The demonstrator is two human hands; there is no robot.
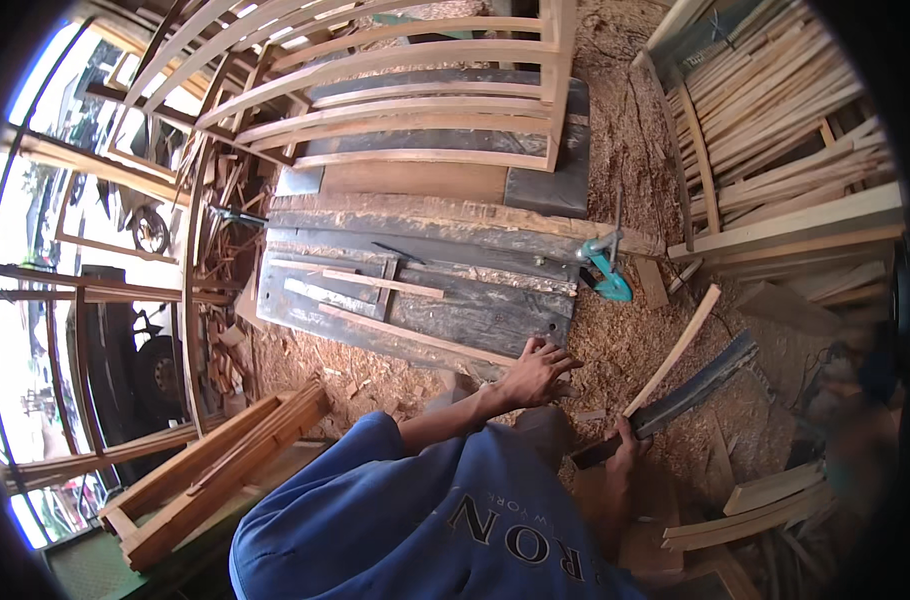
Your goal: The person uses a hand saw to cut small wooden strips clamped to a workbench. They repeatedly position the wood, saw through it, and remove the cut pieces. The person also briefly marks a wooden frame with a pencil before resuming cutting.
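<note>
My left hand, fingers bent but apart, rests at the bench's right front edge, at the end of a long thin wooden strip lying on the dark, worn bench top. Two shorter strips lie farther back. At lower right my right hand is closed around a pale strip and a long dark bar, both angled up to the right. A teal tool, possibly a clamp, sits at the bench's back right corner.
Slatted wooden frames stand behind the bench. Stacked lumber fills the right side; curved pieces lie lower right. Wood shavings cover the floor. Timber frames rest lower left, near an open side with vehicles.
</note>
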